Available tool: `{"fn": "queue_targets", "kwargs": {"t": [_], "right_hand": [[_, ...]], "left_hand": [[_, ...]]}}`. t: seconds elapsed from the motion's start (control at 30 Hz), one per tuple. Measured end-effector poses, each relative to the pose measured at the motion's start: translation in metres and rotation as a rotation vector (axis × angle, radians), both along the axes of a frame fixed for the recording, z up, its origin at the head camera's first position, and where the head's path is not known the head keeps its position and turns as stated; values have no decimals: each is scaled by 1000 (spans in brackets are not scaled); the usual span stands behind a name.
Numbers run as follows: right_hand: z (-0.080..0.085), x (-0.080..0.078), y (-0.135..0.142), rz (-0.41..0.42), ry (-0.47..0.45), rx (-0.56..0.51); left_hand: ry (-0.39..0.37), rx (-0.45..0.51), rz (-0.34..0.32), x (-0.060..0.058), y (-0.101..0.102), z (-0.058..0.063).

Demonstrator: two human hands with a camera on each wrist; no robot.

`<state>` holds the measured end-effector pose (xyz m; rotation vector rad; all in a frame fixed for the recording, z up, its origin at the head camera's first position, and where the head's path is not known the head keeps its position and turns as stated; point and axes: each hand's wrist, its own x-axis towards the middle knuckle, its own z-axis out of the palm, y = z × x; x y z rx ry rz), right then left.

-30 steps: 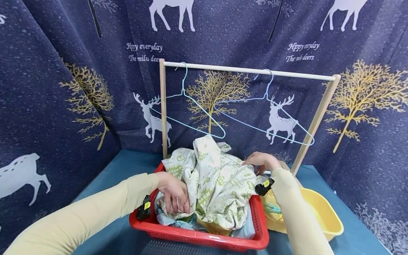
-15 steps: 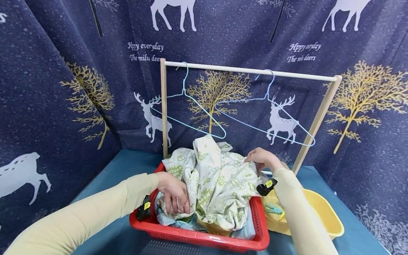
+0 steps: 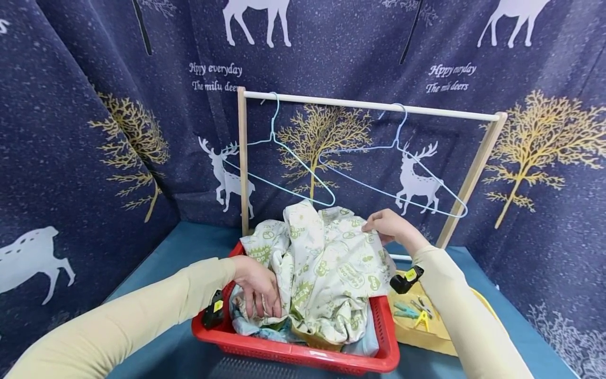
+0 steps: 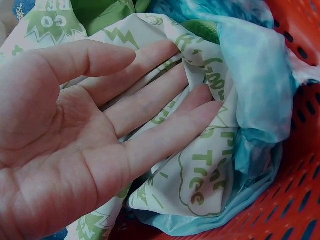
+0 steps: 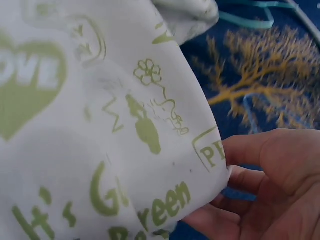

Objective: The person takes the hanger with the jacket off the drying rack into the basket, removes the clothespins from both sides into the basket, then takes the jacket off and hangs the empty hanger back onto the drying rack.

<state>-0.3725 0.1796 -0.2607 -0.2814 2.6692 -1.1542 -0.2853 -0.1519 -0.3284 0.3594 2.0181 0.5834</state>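
A white cloth with green print is heaped in a red plastic basket, spilling over its back and right side. My right hand pinches the cloth's edge at the upper right; in the right wrist view the thumb and fingers are at that edge. My left hand lies at the left of the heap. In the left wrist view its palm faces the camera, the fingers nearly straight and touching the printed cloth. Beneath the cloth is a light blue tie-dyed fabric.
Behind the basket stands a rack with a white bar and two wire hangers, one light blue and one periwinkle. A yellow basin to the right holds several clothespins, partly hidden by the right sleeve.
My right hand has lifted slightly up and to the right, drawing the cloth's right part up and flatter. More clothespins show in the basin. The left hand has stayed put.
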Motion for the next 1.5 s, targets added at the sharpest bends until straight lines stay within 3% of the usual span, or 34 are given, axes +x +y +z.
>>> {"fn": "queue_targets", "kwargs": {"t": [0.27,0.47,0.73,1.0,1.2,1.33,1.5], "right_hand": [[18,27,-20,49,122,-56],[25,53,-36,118,181,-32],[22,86,-59,332,282,48],[8,103,-72,556,269,160],[-6,114,-83,717,321,248],[-11,120,-89,766,301,313],[-20,123,-95,800,193,398]], "left_hand": [[1,-7,-19,1,0,3],[16,-12,-22,2,0,3],[27,-3,24,2,0,0],[36,-6,28,2,1,0],[46,-10,71,4,1,0],[54,-21,90,4,3,0],[51,-42,87,4,2,-1]]}}
